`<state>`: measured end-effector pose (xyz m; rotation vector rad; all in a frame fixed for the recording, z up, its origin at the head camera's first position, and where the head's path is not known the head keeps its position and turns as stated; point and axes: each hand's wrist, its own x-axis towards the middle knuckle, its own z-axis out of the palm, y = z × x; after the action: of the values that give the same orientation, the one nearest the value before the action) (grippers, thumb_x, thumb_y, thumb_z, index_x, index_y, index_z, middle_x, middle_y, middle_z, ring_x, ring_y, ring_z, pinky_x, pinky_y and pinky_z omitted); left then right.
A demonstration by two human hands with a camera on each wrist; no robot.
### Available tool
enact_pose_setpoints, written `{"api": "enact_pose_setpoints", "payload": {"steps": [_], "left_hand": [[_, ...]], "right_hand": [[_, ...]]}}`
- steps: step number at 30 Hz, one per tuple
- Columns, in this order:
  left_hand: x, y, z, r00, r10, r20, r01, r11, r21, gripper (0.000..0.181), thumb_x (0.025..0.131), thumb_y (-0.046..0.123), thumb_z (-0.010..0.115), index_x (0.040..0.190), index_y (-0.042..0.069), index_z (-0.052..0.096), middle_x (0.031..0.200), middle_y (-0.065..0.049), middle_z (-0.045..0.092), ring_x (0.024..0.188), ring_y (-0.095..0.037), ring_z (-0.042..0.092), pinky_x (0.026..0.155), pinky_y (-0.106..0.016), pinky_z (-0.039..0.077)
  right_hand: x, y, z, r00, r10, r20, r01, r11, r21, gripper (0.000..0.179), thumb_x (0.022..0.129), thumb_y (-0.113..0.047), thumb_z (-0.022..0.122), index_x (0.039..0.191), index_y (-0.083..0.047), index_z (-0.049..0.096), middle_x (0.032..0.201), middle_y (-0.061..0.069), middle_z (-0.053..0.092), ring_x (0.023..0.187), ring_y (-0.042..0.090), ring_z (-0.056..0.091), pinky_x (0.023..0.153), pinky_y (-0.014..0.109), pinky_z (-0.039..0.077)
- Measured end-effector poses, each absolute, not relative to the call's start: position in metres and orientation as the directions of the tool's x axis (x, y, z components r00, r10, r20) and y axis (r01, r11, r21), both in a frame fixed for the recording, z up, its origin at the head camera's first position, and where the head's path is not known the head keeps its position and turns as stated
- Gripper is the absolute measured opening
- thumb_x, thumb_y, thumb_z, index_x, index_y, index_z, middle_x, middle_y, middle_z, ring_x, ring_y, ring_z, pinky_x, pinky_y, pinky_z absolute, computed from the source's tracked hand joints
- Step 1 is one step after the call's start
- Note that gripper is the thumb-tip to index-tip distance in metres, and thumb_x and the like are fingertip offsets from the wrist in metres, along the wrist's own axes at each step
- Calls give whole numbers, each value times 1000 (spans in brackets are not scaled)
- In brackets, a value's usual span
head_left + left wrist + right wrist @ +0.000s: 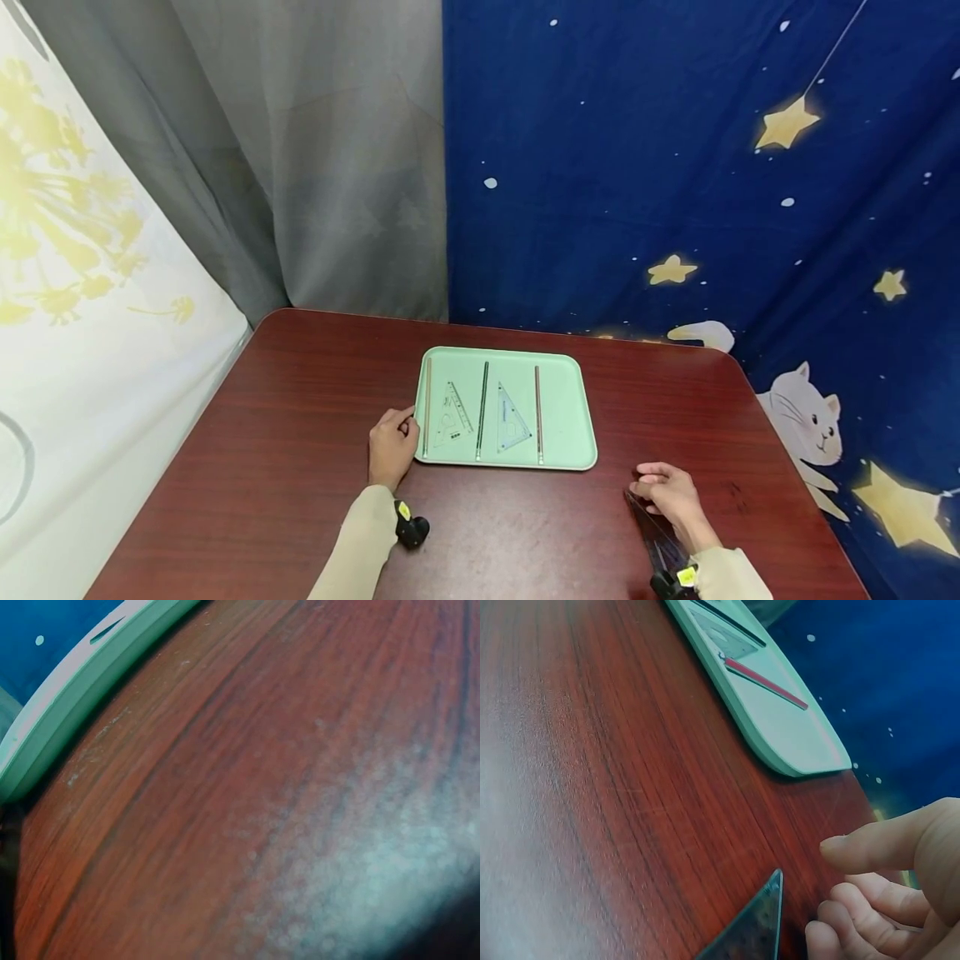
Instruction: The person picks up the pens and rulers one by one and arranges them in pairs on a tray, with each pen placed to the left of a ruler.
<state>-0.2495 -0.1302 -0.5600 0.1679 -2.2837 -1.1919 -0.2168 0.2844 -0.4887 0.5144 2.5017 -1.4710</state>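
A mint-green tray [566, 417] lies on the table with a tan pencil [427, 408], a dark pencil [482, 408] and a red pencil [538, 417] set lengthwise. Between the pencils are two clear set squares, one with black print [454, 417] and one bluish [512, 425]. My left hand [392, 446] rests at the tray's left edge, a fingertip touching the rim; the left wrist view does not show it. To the tray's right, my right hand [671, 496] hovers by a dark, see-through set square [754, 930], thumb and fingers apart from its tip.
The reddish-brown wooden table [300, 400] extends around the tray. Behind it hang a grey curtain [360, 167] and a blue star-patterned curtain [600, 167]. A white cloth [112, 358] with yellow print hangs at the left.
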Motion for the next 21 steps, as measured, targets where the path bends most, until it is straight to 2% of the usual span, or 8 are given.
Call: {"api": "enact_pose_setpoints", "payload": {"steps": [10,16,21], "left_hand": [[-249,-131,-563,-839,-348,417,143,599,788,24,86,2,57,103,0,74,77,-5,64,55,-5,47,52,-21,42],[-249,-131,-561,-842,-349,412,138,600,788,24,85,2,58,103,0,74,76,-5,64,56,-6,48,53,-21,42],[-248,-131,-558,-851,-350,392,126,588,799,24,86,2,57,103,0,74,78,-6,64,56,-6,48,53,-21,42]], "right_hand": [[-207,295,-482,-906,187,-379,421,485,-767,49,75,-3,72,118,12,55,91,9,63,71,10,57,63,32,50],[-202,299,-481,-901,178,-395,428,513,-744,48,73,-3,73,116,11,57,91,10,64,71,13,58,62,33,48],[-201,305,-477,-888,161,-430,443,548,-710,49,76,-6,75,118,10,57,98,16,66,78,15,61,66,37,50]]}}
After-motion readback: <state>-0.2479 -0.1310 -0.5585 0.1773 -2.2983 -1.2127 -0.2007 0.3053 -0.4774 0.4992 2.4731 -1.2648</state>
